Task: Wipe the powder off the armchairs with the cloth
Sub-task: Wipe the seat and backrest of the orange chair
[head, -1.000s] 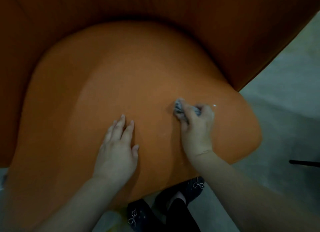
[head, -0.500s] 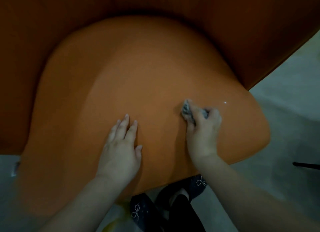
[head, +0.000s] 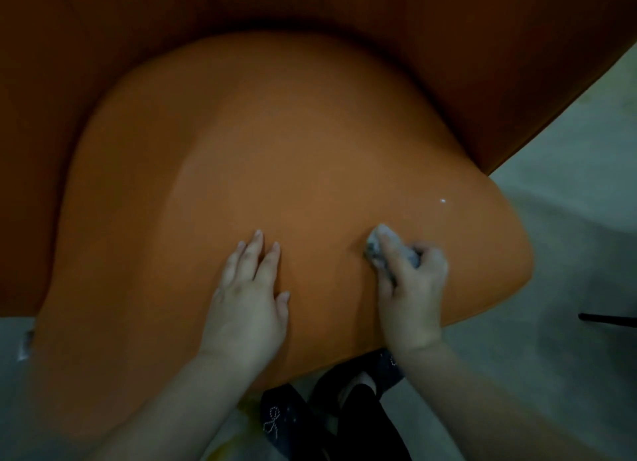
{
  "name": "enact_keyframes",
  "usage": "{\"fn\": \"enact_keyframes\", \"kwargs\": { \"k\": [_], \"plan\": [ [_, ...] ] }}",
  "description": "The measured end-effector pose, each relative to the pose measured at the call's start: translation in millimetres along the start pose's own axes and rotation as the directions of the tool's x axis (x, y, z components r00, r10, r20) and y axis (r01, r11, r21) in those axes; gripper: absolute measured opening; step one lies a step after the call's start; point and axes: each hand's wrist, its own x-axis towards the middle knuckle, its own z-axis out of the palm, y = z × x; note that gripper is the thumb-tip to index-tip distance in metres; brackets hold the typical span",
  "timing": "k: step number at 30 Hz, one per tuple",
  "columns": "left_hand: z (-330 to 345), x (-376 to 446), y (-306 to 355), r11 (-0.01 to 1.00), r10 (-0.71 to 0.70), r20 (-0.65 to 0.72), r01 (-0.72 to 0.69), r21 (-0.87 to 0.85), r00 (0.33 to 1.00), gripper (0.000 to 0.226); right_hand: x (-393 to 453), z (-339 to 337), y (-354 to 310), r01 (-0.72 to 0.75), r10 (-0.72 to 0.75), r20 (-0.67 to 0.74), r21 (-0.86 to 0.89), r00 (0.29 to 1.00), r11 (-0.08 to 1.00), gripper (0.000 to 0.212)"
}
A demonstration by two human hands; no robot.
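An orange armchair (head: pixel 275 157) fills the head view, its rounded seat cushion in front of me and the darker backrest behind. My right hand (head: pixel 410 288) grips a small bunched grey cloth (head: pixel 374 245) and presses it onto the seat's front right part. My left hand (head: pixel 246 298) lies flat on the seat to the left of it, fingers straight. A small white speck of powder (head: pixel 443 201) sits on the cushion beyond the cloth, to its right.
Grey floor (head: pixel 568 253) shows to the right of the chair and at the lower left. My feet in dark slippers (head: pixel 286 415) stand under the seat's front edge. A thin black rod (head: pixel 610 318) lies on the floor at the right edge.
My right hand with the cloth has slid a little toward me across the seat. The left hand stays flat in place. The view has shifted slightly.
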Motion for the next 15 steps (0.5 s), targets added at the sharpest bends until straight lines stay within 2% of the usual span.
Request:
{"fn": "enact_keyframes", "kwargs": {
  "k": [3,5,9,11,13,15],
  "plan": [
    [0,5,7,0.999,0.035,-0.003,-0.035,0.011,0.999,0.067,-30,19,-24,0.165,-0.169,0.128,0.041,0.977,0.985,0.062],
    [-1,9,11,0.999,0.046,-0.001,-0.046,0.016,0.999,0.067,-23,19,-22,0.211,-0.213,0.145,0.032,0.966,0.977,0.059],
    [-1,16,16,0.997,0.072,0.002,-0.072,0.015,0.997,0.067,-4,-1,8,0.007,-0.007,-0.047,-0.005,0.999,1.000,0.055],
    [0,20,19,0.996,0.090,0.003,-0.090,0.016,0.996,0.066,-3,0,1,-0.072,0.071,-0.077,-0.008,0.995,0.997,0.056],
    [3,23,22,0.995,0.092,-0.001,-0.092,0.021,0.996,0.066,-3,7,-13,-0.059,0.060,-0.050,0.013,0.997,0.998,0.057],
    [6,28,27,0.995,0.096,-0.012,-0.096,0.029,0.995,0.067,7,6,-16,0.022,-0.023,0.022,0.040,0.999,0.999,0.054]
  ]
}}
